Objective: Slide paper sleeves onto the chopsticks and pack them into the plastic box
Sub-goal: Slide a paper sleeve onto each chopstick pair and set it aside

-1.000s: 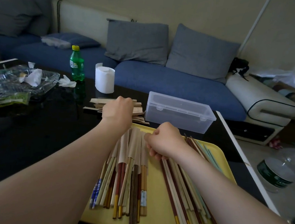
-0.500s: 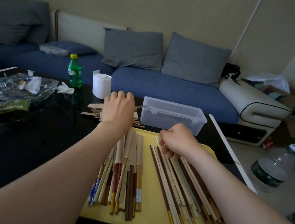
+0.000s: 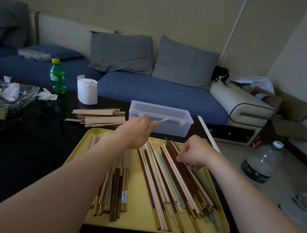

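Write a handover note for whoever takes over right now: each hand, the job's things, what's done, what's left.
Left hand pinches a pale chopstick near the plastic box.
Right hand grips bare chopsticks on the right of the yellow tray.
Done: sleeved chopsticks lie on the tray's left.
Left: sleeve the bare ones from the paper sleeves stack; box looks empty, so pack everything.

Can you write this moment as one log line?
left hand pinches pale chopstick by plastic box | right hand curled on loose chopsticks, grip unclear | paper sleeves piled beyond tray
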Demonstrator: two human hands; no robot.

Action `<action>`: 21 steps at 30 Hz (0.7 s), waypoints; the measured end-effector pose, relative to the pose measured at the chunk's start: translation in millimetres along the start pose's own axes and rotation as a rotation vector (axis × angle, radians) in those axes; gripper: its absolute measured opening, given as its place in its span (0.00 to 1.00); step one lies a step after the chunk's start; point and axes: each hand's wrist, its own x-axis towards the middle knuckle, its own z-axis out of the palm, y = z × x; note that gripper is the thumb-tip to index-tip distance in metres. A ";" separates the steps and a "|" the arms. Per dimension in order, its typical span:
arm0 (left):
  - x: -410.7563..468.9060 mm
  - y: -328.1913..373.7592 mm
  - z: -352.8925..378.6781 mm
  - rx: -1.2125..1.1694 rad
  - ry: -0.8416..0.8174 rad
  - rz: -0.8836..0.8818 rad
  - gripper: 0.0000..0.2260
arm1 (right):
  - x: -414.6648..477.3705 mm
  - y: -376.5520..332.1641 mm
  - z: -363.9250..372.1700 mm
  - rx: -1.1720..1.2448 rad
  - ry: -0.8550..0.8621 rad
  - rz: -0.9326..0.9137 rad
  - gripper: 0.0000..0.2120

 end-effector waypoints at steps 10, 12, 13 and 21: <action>3.6 16.5 5.5 -0.111 -0.174 -0.061 0.09 | -9.8 -16.3 11.8 -0.111 -0.065 0.002 0.13; 1.8 14.7 6.4 -0.029 -0.181 -0.068 0.09 | -11.9 -22.2 16.8 -0.110 -0.115 0.020 0.18; 0.1 13.6 6.3 0.012 -0.181 -0.071 0.09 | -12.7 -25.4 19.5 -0.117 -0.122 0.027 0.19; -1.2 4.6 9.8 0.031 -0.191 -0.082 0.09 | -13.6 -40.2 31.4 -0.091 -0.050 0.149 0.22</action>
